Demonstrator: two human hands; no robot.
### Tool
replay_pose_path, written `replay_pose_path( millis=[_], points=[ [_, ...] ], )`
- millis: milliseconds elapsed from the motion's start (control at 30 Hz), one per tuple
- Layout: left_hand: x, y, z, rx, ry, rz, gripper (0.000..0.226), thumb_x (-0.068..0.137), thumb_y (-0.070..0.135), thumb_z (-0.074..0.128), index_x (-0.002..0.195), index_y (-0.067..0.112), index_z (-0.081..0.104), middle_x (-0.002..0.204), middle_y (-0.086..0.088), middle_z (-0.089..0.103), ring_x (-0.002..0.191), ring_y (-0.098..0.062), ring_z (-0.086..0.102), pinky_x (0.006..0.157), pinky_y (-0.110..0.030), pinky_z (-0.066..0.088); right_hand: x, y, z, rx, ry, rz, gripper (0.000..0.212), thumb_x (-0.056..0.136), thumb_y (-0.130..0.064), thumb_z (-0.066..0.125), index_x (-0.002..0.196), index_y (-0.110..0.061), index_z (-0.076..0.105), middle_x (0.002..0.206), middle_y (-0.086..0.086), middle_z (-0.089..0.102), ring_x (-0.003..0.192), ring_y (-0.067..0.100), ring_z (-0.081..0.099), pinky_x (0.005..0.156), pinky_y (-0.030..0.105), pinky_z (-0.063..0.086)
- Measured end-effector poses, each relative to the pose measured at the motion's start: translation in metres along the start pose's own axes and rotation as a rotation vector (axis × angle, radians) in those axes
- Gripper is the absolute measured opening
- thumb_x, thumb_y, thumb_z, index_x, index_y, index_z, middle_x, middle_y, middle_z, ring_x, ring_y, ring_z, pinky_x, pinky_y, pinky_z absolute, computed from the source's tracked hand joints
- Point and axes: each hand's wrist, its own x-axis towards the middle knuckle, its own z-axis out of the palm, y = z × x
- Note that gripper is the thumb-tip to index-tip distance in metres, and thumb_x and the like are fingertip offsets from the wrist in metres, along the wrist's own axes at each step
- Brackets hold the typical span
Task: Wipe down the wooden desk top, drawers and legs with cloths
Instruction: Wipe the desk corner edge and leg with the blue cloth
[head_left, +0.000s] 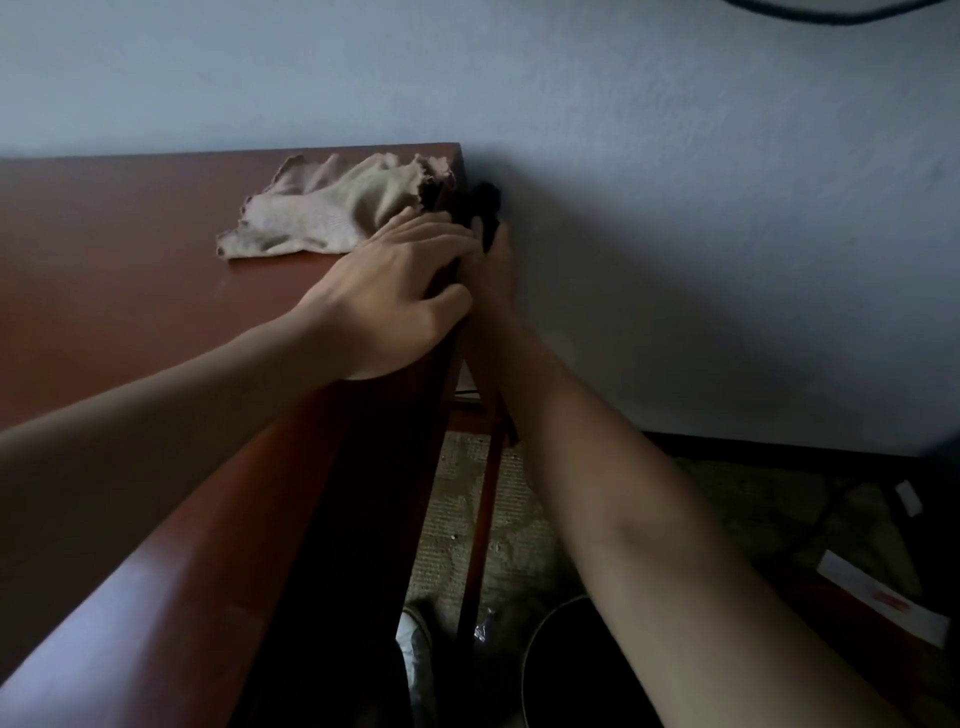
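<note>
Wiping step: the desk's right side edge looks to be the part in hand, judging by where both hands meet.
Bin (540, 670): dark round rim on the floor nearest the viewer; its contents are too dark to tell.
Right hand (493, 270): reaches along the desk's side, fingers curled round a dark cloth (485, 208).
Left hand (395, 296): lies spread on the desk top (130, 270) at its right edge, fingers loosely bent, holding nothing.
Beige cloth (322, 213): crumpled on the far right corner, just beyond the left hand.
Next move: probably drawing the dark cloth down the side toward the leg (480, 525).

Smooth wooden desk (130, 291); knitted, seemingly frayed cloth (322, 213).
</note>
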Motion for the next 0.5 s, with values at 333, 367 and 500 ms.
replay_pose_path(
  millis=[333, 367, 500],
  points=[
    [-0.016, 0.006, -0.004, 0.053, 0.116, -0.007, 0.051, 0.083, 0.031, 0.045, 0.120, 0.009, 0.073, 0.132, -0.003, 0.068, 0.130, -0.023, 0.058, 0.104, -0.041, 0.051, -0.227, -0.006, -0.028, -0.025, 0.033, -0.191, 0.036, 0.107, -0.021, 0.049, 0.138, -0.003, 0.054, 0.134, 0.003, 0.060, 0.123, 0.002, 0.052, 0.105, 0.015, 0.037],
    [-0.020, 0.009, -0.005, 0.064, 0.127, -0.019, 0.048, 0.083, 0.028, 0.047, 0.119, 0.009, 0.073, 0.131, -0.005, 0.069, 0.127, -0.026, 0.059, 0.101, -0.042, 0.052, -0.257, -0.008, -0.034, -0.031, 0.013, -0.157, 0.035, 0.107, -0.020, 0.050, 0.138, -0.005, 0.054, 0.131, -0.005, 0.059, 0.118, -0.008, 0.051, 0.100, 0.009, 0.035],
    [-0.052, 0.022, -0.010, 0.026, 0.120, -0.186, 0.049, 0.091, 0.019, 0.056, 0.139, 0.013, 0.061, 0.153, -0.002, 0.053, 0.142, -0.025, 0.045, 0.111, -0.041, 0.042, -0.362, -0.014, -0.058, -0.050, -0.124, -0.127, 0.032, 0.107, -0.027, 0.050, 0.138, -0.023, 0.051, 0.128, -0.019, 0.057, 0.124, -0.005, 0.052, 0.101, 0.014, 0.040]
  ],
)
